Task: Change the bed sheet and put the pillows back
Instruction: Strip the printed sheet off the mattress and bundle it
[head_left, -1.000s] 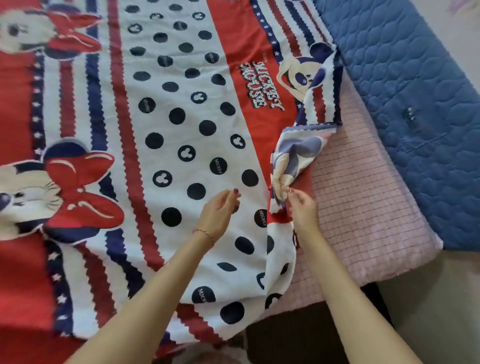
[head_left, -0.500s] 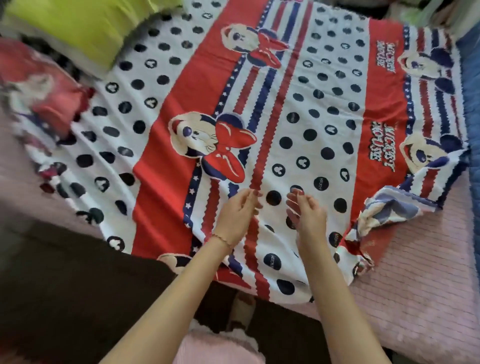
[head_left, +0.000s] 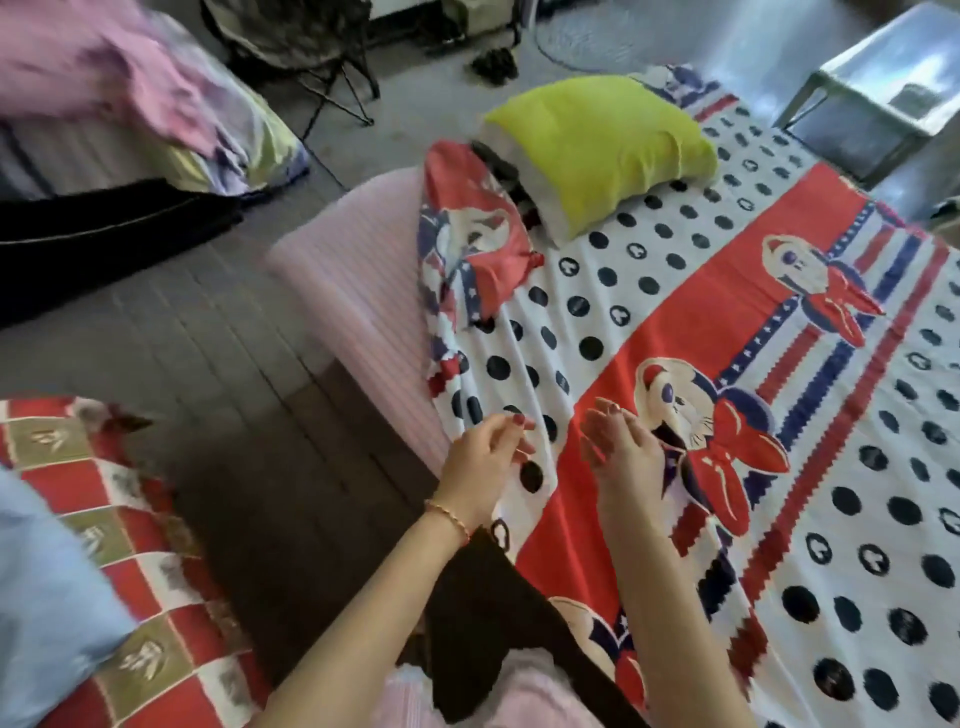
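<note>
A red, white and blue cartoon-mouse bed sheet (head_left: 675, 322) lies spread over the pink mattress (head_left: 353, 270); its left side is rumpled and leaves a strip of mattress bare. A yellow-green pillow (head_left: 597, 140) and a pillow in a matching cartoon case (head_left: 472, 223) rest at the far end. My left hand (head_left: 485, 462) hovers at the sheet's near left edge with fingers loosely curled, holding nothing I can make out. Beside it, my right hand (head_left: 621, 447) is above the sheet with relaxed fingers.
A red checked mat (head_left: 130, 545) and light blue cloth (head_left: 47, 597) lie on the floor at left. Another bed with pink bedding (head_left: 130, 93), a folding chair (head_left: 311, 47), shoes (head_left: 493, 65) and a metal stool (head_left: 883, 88) stand beyond. Dark cloth (head_left: 493, 623) hangs near me.
My right hand let go of the folded right corner of the sheet. Both hands and my view swung left along the bed to the sheet's left edge.
</note>
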